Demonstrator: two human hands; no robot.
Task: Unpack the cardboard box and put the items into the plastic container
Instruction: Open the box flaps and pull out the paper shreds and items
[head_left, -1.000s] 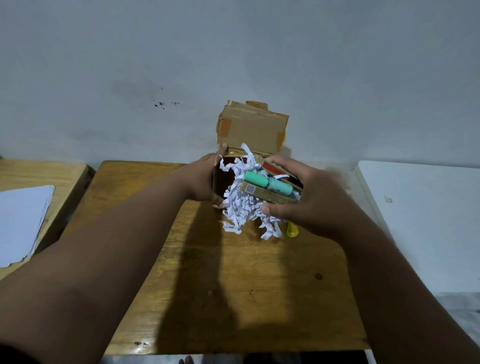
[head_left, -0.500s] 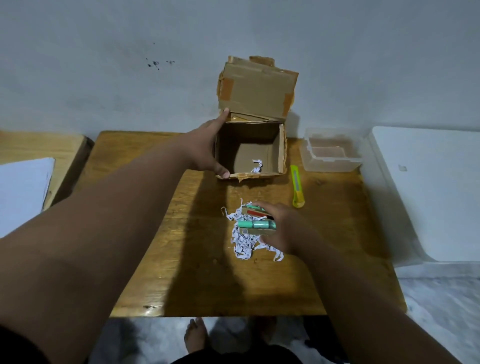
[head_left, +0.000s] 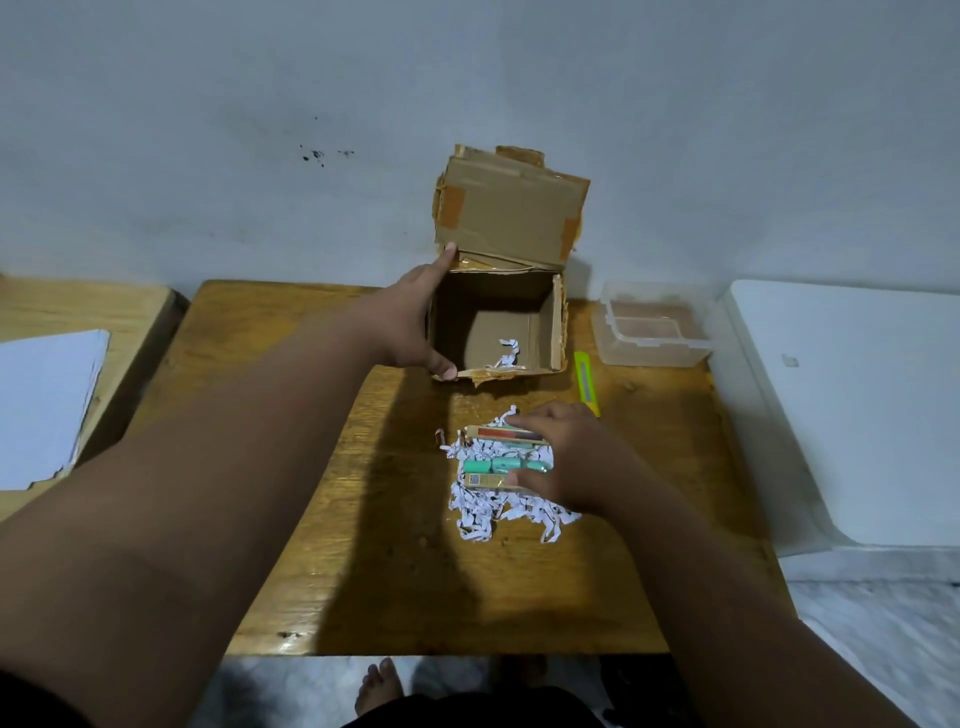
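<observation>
Since a second ago, the right hand (head_left: 563, 457) has carried the items (head_left: 501, 460) and shredded paper (head_left: 493, 512) out onto the table (head_left: 322, 519), fingers closed on them. The left hand (head_left: 410, 322) grips the near-empty cardboard box (head_left: 550, 322). The plastic container (head_left: 652, 332) holds nothing yet.

The scene is dim, with a cool grey cast on the wall (head_left: 467, 78). Light seems to come from above and behind the person, since broad dark shadows of the arms fall forward across the varnished table (head_left: 311, 545), which shows small glossy highlights at its near edge. The cardboard box (head_left: 498, 332) is dark inside. Wide-angle distortion swells the forearms at the lower corners. Detail is soft throughout, and print on the small items is unreadable.
</observation>
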